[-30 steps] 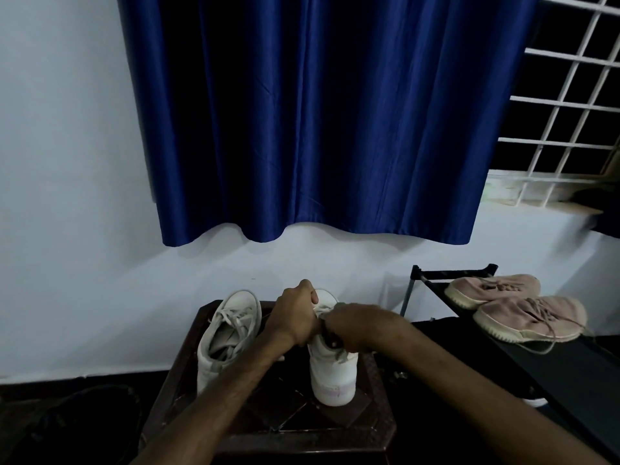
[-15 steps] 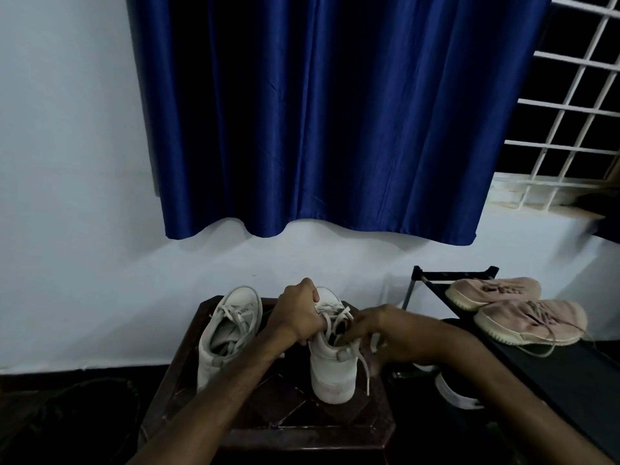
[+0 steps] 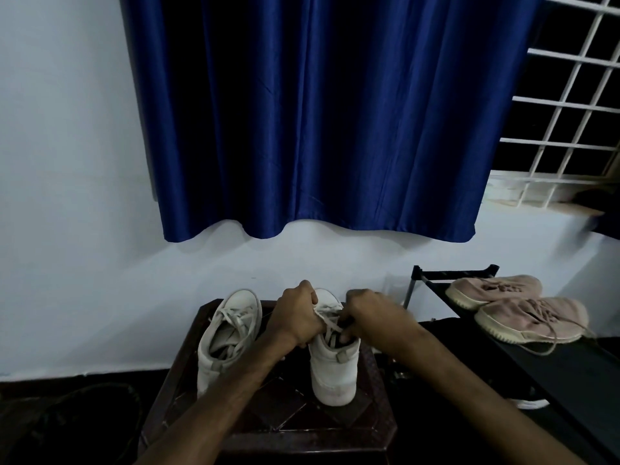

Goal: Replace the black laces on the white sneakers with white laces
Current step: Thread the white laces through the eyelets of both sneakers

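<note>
1. We saw the left hand (image 3: 298,318) closed in a firm grip on the right white sneaker (image 3: 332,374). Its fingers were curled over the upper on the shoe's left side, beside the lacing.
2. The right hand (image 3: 372,315) had a narrow, nearly closed grip, its fingers bent in at the top of the same shoe. They pinched the white lace (image 3: 330,325) near the upper eyelets. We could not tell which eyelet the lace passed through there.
3. The two hands sat just beside each other over the shoe's throat, with the lace crossing between them.
4. The held sneaker stood upright on its sole on the right half of the dark wooden table (image 3: 268,427). Its heel faced us and its toe faced the wall (image 3: 67,196).
5. The left white sneaker (image 3: 228,333) lay just beside it on the same table, tilted a little to the left. It carried pale lacing (image 3: 235,318), and neither hand touched it.
6. To the right stood a black shoe rack (image 3: 570,374). Its top shelf held two pink-beige sneakers (image 3: 533,318) side by side, one trailing a loose lace end over the shelf.
7. Below that shelf we made out a dark shoe with a white sole (image 3: 528,402), partly hidden.
8. A blue curtain (image 3: 315,112) hung against the wall behind the table, with a white window grille (image 3: 570,105) at its right.
</note>
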A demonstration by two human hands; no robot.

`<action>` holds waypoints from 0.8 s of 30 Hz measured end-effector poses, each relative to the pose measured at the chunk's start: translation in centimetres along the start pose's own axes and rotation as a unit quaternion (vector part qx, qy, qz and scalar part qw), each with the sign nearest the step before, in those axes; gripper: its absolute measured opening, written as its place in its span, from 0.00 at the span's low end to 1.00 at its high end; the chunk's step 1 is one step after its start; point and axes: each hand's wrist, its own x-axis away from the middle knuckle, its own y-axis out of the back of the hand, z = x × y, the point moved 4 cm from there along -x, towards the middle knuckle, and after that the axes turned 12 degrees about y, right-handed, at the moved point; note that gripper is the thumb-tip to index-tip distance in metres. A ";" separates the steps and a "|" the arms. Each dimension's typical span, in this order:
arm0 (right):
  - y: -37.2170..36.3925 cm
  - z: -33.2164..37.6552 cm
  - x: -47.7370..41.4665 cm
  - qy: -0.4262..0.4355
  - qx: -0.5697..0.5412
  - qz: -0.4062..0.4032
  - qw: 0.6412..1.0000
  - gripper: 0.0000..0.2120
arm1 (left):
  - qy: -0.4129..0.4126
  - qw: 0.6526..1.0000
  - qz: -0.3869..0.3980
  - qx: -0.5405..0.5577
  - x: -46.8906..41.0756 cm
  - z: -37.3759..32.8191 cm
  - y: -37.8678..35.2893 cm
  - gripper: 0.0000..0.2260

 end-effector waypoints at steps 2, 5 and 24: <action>1.2 -1.3 0.5 -0.040 -0.100 -0.058 0.992 0.11 | -0.001 1.000 -0.007 -0.011 0.0 -0.1 0.0 0.15; 1.3 -0.3 0.6 0.005 -0.170 -0.085 0.982 0.12 | 0.010 1.000 -0.013 -0.017 0.0 0.0 0.1 0.15; -1.1 0.0 0.1 -0.054 -0.159 -0.087 0.982 0.11 | 0.006 0.999 -0.018 0.033 0.2 0.1 -0.1 0.19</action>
